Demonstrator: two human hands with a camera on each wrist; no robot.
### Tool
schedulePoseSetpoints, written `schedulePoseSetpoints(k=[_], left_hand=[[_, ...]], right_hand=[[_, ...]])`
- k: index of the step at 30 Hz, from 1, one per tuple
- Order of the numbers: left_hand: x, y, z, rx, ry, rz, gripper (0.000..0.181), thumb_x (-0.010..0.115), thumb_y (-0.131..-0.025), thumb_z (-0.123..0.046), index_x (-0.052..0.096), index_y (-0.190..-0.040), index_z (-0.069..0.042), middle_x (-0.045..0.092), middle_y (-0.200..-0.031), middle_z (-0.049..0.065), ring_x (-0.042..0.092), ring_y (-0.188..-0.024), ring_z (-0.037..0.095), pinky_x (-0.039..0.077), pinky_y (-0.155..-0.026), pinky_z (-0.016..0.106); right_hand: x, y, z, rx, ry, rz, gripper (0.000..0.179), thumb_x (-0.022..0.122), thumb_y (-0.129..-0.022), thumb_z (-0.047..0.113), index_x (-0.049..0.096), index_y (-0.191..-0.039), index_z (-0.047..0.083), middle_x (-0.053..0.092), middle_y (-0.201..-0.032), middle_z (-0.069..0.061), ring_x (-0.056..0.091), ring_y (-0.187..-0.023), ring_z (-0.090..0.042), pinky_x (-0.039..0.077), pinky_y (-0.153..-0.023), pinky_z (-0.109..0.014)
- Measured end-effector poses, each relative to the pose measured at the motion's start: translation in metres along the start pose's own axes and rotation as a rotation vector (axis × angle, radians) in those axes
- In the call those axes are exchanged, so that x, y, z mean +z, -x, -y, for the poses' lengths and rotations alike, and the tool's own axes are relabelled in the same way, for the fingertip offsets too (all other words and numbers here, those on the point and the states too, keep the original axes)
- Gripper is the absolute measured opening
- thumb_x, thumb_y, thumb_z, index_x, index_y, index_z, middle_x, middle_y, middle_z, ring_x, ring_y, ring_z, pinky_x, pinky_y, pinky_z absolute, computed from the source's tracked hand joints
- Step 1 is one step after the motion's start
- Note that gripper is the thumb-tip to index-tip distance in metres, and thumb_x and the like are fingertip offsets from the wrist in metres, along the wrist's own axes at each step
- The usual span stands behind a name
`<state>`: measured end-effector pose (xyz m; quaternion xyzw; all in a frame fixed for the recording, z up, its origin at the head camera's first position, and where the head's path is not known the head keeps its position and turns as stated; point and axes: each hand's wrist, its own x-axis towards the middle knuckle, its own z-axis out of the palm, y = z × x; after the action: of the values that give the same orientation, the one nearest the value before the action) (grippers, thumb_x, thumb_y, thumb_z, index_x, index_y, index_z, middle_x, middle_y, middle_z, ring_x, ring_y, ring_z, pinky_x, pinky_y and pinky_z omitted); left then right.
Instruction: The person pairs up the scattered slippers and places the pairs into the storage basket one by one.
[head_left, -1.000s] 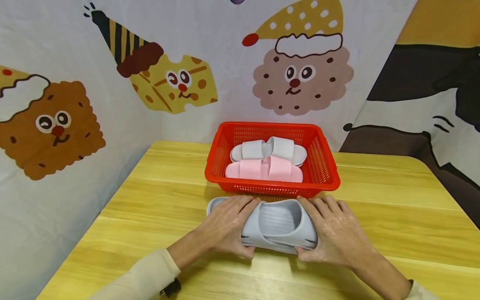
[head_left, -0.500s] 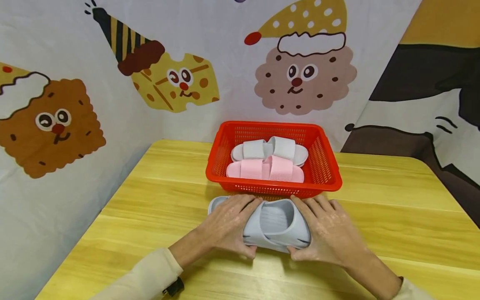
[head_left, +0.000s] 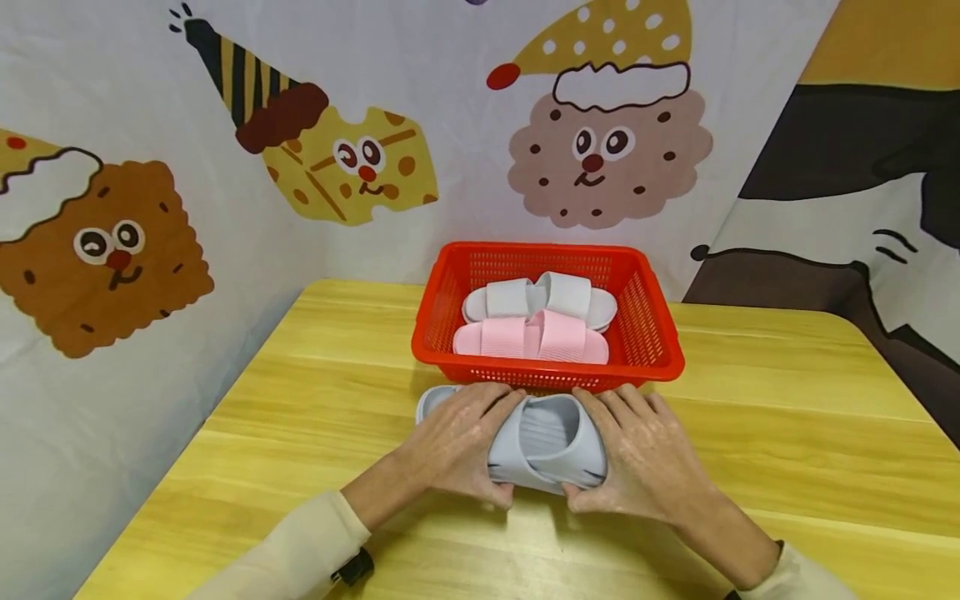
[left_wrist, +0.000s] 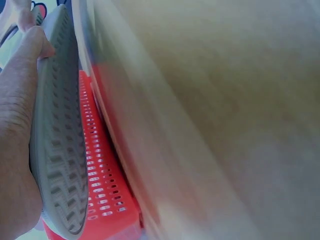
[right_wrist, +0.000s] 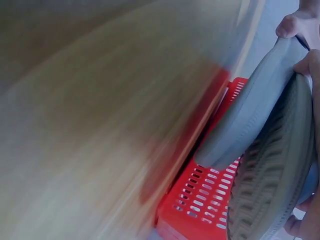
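Note:
A pair of light grey slippers [head_left: 551,454] is gripped between both hands just in front of the red basket. My left hand [head_left: 467,446] holds the left part, thumb at the near edge and fingers over the top. On the other side my right hand [head_left: 643,458] grips in the same way. One slipper's patterned sole [left_wrist: 62,145] appears in the left wrist view, apart from the table. Two overlapping slippers show in the right wrist view: a smooth-sided one [right_wrist: 250,110] and one with a ridged sole [right_wrist: 270,175]. The hands hide much of both.
The red perforated basket [head_left: 551,373] stands behind the hands on a wooden table [head_left: 300,400]. In it lie white slippers [head_left: 566,296] at the back and pink slippers [head_left: 562,337] at the front. A cloth with cartoon prints [head_left: 465,167] hangs behind the table.
The right hand has moved left, closer to the left hand, and the grey slippers are drawn together. Both hands and slippers have risen slightly. The basket and its slippers stay put.

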<state>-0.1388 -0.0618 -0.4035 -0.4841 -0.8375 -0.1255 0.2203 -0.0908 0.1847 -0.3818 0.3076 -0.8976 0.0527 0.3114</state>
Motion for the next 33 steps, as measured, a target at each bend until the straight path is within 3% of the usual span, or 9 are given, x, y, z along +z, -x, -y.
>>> schedulePoseSetpoints(k=[4, 11, 17, 22, 26, 29, 33], left_hand=[[-0.004, 0.000, 0.001, -0.003, -0.003, 0.011, 0.107, 0.063, -0.047, -0.064, 0.042, -0.131, -0.001, 0.047, -0.121, 0.011, 0.044, -0.110, 0.022, 0.029, -0.100, 0.032], [-0.016, 0.005, 0.006, -0.001, 0.002, 0.008, 0.107, 0.064, -0.048, -0.063, 0.040, -0.133, -0.003, 0.045, -0.125, 0.012, 0.043, -0.114, 0.025, 0.027, -0.102, 0.036], [-0.014, 0.011, 0.009, -0.031, 0.009, 0.034, 0.104, 0.063, -0.051, -0.063, 0.039, -0.134, -0.005, 0.043, -0.127, 0.011, 0.040, -0.116, 0.023, 0.023, -0.103, 0.034], [-0.013, 0.021, 0.011, -0.055, 0.033, 0.031, 0.104, 0.066, -0.050, -0.062, 0.040, -0.134, -0.006, 0.043, -0.127, 0.008, 0.040, -0.116, 0.022, 0.022, -0.104, 0.036], [-0.012, 0.026, 0.011, -0.064, 0.063, 0.028, 0.104, 0.068, -0.049, -0.060, 0.041, -0.133, -0.005, 0.042, -0.127, 0.008, 0.039, -0.117, 0.021, 0.021, -0.104, 0.037], [-0.011, 0.029, 0.010, -0.070, 0.084, 0.031, 0.103, 0.069, -0.049, -0.059, 0.041, -0.133, -0.005, 0.041, -0.128, 0.007, 0.037, -0.118, 0.020, 0.021, -0.104, 0.039], [-0.010, 0.029, 0.010, -0.073, 0.099, 0.026, 0.103, 0.069, -0.049, -0.057, 0.040, -0.133, -0.005, 0.040, -0.128, 0.007, 0.036, -0.118, 0.020, 0.022, -0.104, 0.041]], right_hand=[[-0.001, -0.001, -0.001, 0.021, 0.005, 0.030, 0.100, 0.056, -0.050, 0.072, 0.051, -0.123, 0.005, 0.056, -0.096, -0.010, 0.046, -0.087, -0.028, 0.037, -0.071, -0.044], [-0.008, 0.007, -0.003, 0.053, -0.039, 0.053, 0.106, 0.058, -0.053, 0.076, 0.044, -0.132, 0.007, 0.050, -0.121, -0.010, 0.042, -0.107, -0.030, 0.033, -0.081, -0.047], [-0.008, 0.014, -0.005, -0.001, -0.098, -0.005, 0.102, 0.064, -0.057, 0.069, 0.044, -0.133, 0.006, 0.046, -0.131, -0.010, 0.043, -0.112, -0.030, 0.031, -0.087, -0.046], [-0.009, 0.012, -0.012, -0.078, -0.126, -0.065, 0.079, 0.058, -0.070, 0.063, 0.053, -0.127, 0.009, 0.049, -0.130, -0.006, 0.044, -0.116, -0.030, 0.033, -0.087, -0.047], [-0.011, 0.011, -0.018, -0.094, -0.115, -0.008, 0.067, 0.051, -0.078, 0.059, 0.053, -0.129, 0.016, 0.046, -0.133, -0.002, 0.038, -0.123, -0.028, 0.030, -0.093, -0.049], [-0.012, 0.010, -0.023, -0.085, -0.097, 0.071, 0.067, 0.051, -0.079, 0.059, 0.047, -0.134, 0.020, 0.041, -0.137, -0.001, 0.030, -0.128, -0.028, 0.025, -0.098, -0.049], [-0.014, 0.008, -0.030, -0.064, -0.060, 0.119, 0.070, 0.051, -0.078, 0.060, 0.045, -0.135, 0.020, 0.039, -0.139, -0.002, 0.025, -0.130, -0.028, 0.021, -0.102, -0.049]])
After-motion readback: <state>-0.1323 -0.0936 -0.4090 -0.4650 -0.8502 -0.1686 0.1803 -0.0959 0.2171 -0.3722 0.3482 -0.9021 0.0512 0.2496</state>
